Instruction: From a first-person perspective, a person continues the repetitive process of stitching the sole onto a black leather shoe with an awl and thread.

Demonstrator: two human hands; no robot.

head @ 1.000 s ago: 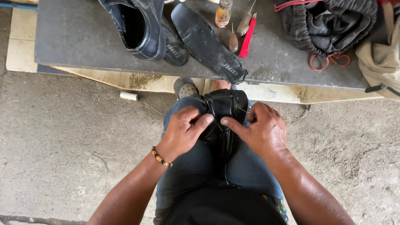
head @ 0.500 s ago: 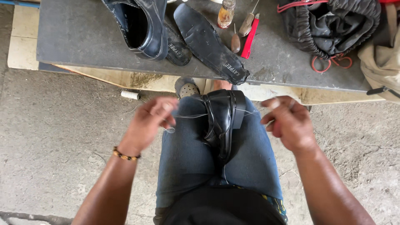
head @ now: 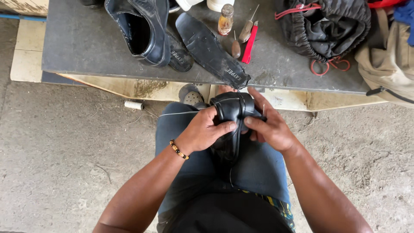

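Note:
A black leather shoe (head: pixel 233 116) stands clamped between my knees, toe end up. My left hand (head: pixel 202 131), with a beaded bracelet at the wrist, grips the shoe's left side, thumb pressed on the leather. My right hand (head: pixel 269 129) holds the right side, and a thin needle (head: pixel 263 108) sticks up by its fingers. A pale thread (head: pixel 181 113) runs left from the shoe across my thigh.
A grey slab bench (head: pixel 86 47) ahead carries a second black shoe (head: pixel 144 30), a black insole (head: pixel 211 49), a small amber bottle (head: pixel 225 19), awls and a red-handled tool (head: pixel 249 45), a dark drawstring bag (head: pixel 327 26) and a tan bag (head: pixel 388 64). A thread spool (head: pixel 133 105) lies on the concrete floor.
Half a second ago both hands were spread apart, pulling thread taut to either side. Now they have come back together onto the shoe.

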